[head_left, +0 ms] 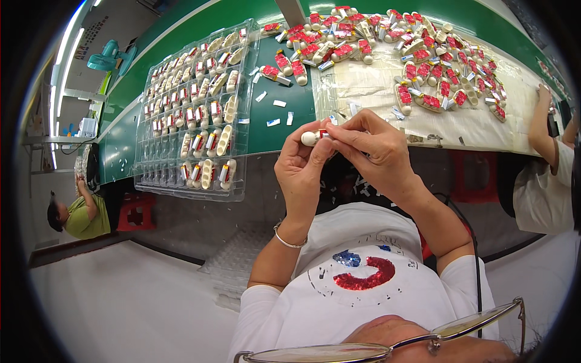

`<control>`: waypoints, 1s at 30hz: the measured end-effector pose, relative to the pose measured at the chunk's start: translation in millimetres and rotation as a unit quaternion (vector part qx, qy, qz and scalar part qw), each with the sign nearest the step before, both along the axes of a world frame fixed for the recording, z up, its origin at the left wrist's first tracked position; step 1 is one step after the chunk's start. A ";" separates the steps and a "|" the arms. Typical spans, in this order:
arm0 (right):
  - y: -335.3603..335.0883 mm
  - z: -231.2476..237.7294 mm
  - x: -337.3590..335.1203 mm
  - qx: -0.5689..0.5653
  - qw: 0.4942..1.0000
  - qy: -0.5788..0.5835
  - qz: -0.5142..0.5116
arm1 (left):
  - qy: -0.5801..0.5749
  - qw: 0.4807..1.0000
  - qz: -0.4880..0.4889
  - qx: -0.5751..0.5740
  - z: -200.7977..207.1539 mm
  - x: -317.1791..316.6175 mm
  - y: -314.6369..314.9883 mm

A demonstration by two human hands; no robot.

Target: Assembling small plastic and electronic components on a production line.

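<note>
My left hand (pixel 301 175) is closed around a small cream plastic piece (pixel 309 138) with a rounded end and a red-and-white part on it. The fingertips of my right hand (pixel 382 152) pinch the other end of the same piece, partly hiding it. Both hands are just off the near edge of the green table. Left of them a clear plastic tray (pixel 140 164) holds rows of similar cream pieces, some showing their hollow side. Beyond my right hand lies a large heap of cream pieces with red wrapping (pixel 445 75).
White paper scraps (pixel 279 103) are scattered on the green table (pixel 275 134) between tray and heap. The heap rests partly on a pale covering (pixel 363 85). A co-worker's arm (pixel 540 130) reaches in at far right; another person (pixel 85 212) sits far left near a red stool (pixel 137 212).
</note>
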State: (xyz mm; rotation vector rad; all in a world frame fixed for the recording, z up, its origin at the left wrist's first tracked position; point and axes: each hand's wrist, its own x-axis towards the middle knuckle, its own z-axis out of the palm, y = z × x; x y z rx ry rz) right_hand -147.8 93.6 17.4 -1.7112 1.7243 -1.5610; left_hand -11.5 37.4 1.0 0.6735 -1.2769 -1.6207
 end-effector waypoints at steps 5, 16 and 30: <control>-5.6 1.1 -8.8 0.004 0.988 -0.130 0.086 | 0.057 0.995 0.005 0.084 2.5 0.9 -7.0; -10.7 -16.6 -12.0 0.069 0.946 -0.295 0.114 | 0.061 0.992 -0.006 0.109 5.1 -0.6 -7.9; -19.0 -29.6 -14.7 0.092 0.870 -0.460 0.151 | 0.007 0.997 -0.001 0.082 11.1 0.5 -18.1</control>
